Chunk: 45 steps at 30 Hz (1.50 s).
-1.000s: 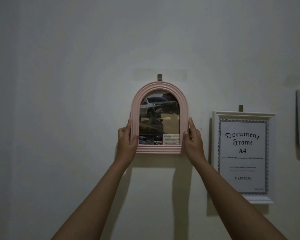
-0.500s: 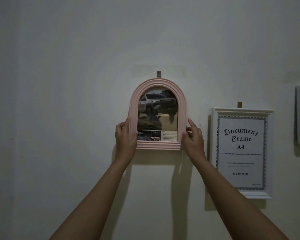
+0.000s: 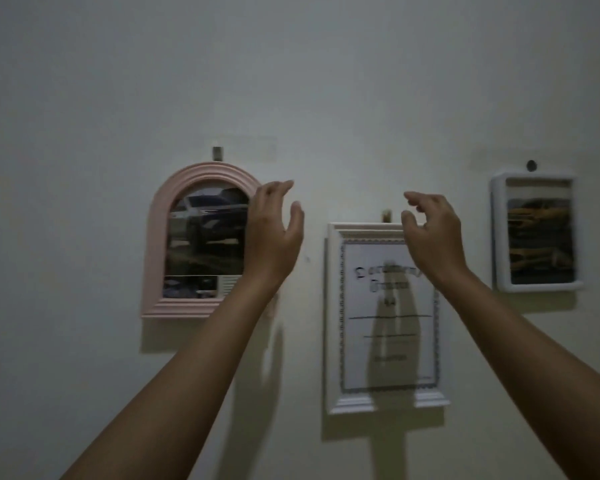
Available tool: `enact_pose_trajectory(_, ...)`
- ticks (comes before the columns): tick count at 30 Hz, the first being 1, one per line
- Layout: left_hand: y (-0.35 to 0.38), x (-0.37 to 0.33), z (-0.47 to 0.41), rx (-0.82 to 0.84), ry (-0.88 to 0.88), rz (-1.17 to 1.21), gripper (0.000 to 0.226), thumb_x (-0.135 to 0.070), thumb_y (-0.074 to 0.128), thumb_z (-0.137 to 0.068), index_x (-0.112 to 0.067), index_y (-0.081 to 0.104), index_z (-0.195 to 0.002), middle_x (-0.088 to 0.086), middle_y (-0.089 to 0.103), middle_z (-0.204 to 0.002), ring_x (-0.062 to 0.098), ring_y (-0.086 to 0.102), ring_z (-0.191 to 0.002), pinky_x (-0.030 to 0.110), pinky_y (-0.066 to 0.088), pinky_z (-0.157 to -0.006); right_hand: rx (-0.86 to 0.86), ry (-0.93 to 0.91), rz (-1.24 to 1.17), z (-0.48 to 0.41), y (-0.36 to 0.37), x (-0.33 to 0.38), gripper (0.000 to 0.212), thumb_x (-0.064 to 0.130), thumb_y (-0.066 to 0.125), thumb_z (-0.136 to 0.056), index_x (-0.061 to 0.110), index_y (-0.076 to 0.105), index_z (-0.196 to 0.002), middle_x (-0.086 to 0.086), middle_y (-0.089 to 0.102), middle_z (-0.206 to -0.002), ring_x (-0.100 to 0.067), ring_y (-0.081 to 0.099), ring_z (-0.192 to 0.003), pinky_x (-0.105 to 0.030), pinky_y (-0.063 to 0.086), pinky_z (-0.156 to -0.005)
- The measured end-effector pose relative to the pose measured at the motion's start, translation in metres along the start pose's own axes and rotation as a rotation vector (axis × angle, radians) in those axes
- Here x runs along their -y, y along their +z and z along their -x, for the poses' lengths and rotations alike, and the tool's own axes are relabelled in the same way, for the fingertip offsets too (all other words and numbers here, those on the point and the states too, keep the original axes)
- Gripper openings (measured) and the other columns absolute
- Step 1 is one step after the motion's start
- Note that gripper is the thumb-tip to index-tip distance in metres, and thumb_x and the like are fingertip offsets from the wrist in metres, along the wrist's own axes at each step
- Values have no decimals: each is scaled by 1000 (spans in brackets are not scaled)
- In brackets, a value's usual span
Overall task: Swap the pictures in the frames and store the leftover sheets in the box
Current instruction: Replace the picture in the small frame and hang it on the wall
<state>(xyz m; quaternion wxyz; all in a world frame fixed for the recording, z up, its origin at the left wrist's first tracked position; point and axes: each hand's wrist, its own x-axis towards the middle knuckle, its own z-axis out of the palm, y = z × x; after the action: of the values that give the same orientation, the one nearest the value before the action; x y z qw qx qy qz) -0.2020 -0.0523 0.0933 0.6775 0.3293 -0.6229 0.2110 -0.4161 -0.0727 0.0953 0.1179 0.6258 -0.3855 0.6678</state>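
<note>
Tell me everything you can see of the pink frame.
The pink frame is arch-topped with a flat base and ribbed moulding, plastic-looking. It hangs upright on the wall from a small hook at its top. Behind its glossy pane sits a picture of a car, with a strip of small images below. The left hand covers its right edge; contact cannot be told.

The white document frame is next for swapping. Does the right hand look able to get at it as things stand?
Probably yes. The right hand hovers empty and relaxed in front of the white document frame, at its top edge, with nothing between them.
</note>
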Motion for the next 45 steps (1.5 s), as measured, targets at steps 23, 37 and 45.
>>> enact_pose_trajectory(23, 328, -165, 78, 364, -229, 14, 63, -26, 43, -95, -21, 8, -148, 7, 26, -135, 22, 38, -120, 27, 37, -89, 171, 316, -1, -46, -178, -299, 50, 10, 48, -93, 19, 33, -140, -11, 40, -129, -19, 49, -104, -27, 42, -88)
enact_pose_trajectory(37, 298, -169, 79, 258, -276, 232, 61, -4, 43, -95, -27, 18, -146, 1, 33, -119, 6, 46, -87, 9, 47, -72, 99, 248, -151, -28, -172, -284, 51, 3, 50, -91, 20, 39, -137, -7, 43, -121, -13, 47, -100, -18, 44, -76)
enact_pose_trajectory(45, 190, -151, 149, 331, -514, 359, 57, -7, 51, -93, -29, 31, -141, -4, 37, -116, 1, 49, -90, 8, 48, -75, 148, 303, -302, 80, -172, -217, 41, 13, 49, -94, 25, 43, -133, -5, 51, -121, -4, 54, -94, -13, 47, -79)
